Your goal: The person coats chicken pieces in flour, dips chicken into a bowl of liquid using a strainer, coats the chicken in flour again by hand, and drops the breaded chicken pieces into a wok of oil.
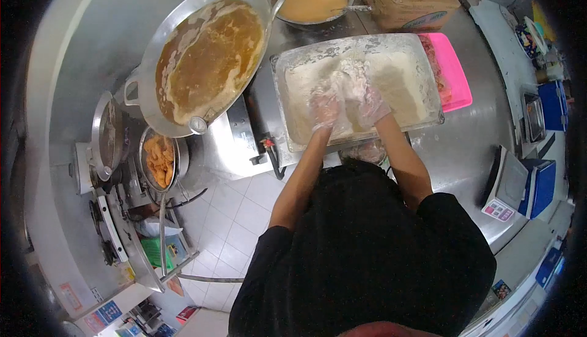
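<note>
Both of my hands, in clear plastic gloves, are inside a large metal tray (286, 123) of white flour (397, 74). My left hand (325, 109) is at the left of the middle, fingers curled in against floury lumps. Beside it my right hand (372, 108) closes around a flour-coated piece of meat (356, 80). Flour covers the fingertips, so the exact shape of what each hand grips is partly hidden. Raw meat (441, 71) lies in a pink tray (457, 71) partly under the flour tray's right side.
A big pan of bubbling oil (208, 56), with a thermometer (197, 125) at its rim, stands left. Behind are a bowl of batter (313, 2) and cardboard boxes (409, 1). A strainer of fried pieces (160, 161) sits lower left. A scale (506, 181) stands right.
</note>
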The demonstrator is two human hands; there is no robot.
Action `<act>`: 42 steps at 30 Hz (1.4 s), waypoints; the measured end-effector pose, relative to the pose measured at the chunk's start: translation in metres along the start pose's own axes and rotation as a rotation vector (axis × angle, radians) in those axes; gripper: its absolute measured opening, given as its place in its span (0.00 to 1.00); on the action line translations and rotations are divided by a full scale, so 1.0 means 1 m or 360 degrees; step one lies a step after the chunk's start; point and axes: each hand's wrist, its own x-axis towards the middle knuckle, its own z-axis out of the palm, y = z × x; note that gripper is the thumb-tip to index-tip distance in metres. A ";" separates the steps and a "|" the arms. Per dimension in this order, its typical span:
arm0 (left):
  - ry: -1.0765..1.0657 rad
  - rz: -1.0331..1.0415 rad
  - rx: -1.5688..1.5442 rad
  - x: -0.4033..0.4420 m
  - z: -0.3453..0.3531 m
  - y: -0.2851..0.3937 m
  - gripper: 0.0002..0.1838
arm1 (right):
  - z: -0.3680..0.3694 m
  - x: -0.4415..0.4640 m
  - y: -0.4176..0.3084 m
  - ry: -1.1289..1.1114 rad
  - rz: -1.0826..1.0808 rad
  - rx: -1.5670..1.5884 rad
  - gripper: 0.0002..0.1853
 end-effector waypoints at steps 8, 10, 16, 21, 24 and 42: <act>-0.0464 -0.0400 -0.0914 -0.043 -0.006 -0.041 0.24 | -0.147 0.066 0.041 0.0576 -0.0606 -0.2483 0.32; -0.0589 -0.0282 -0.0912 -0.046 0.019 -0.061 0.22 | -0.159 0.068 0.023 0.0576 -0.0664 -0.2427 0.30; -0.0887 -0.0055 -0.0078 -0.034 -0.045 -0.008 0.27 | -0.090 0.059 -0.102 0.0281 -0.1447 -0.2096 0.24; -0.0889 0.0237 -0.0106 -0.030 -0.031 -0.013 0.24 | 0.132 0.011 -0.218 -0.0188 -0.0901 -0.1738 0.22; -0.0950 0.0237 -0.0137 -0.025 -0.024 -0.014 0.22 | 0.186 0.070 -0.208 -0.0731 -0.1389 -0.1857 0.18; -0.0970 -0.0388 -0.0260 -0.022 -0.042 0.005 0.20 | 0.217 0.039 -0.219 -0.0576 -0.1479 -0.2852 0.18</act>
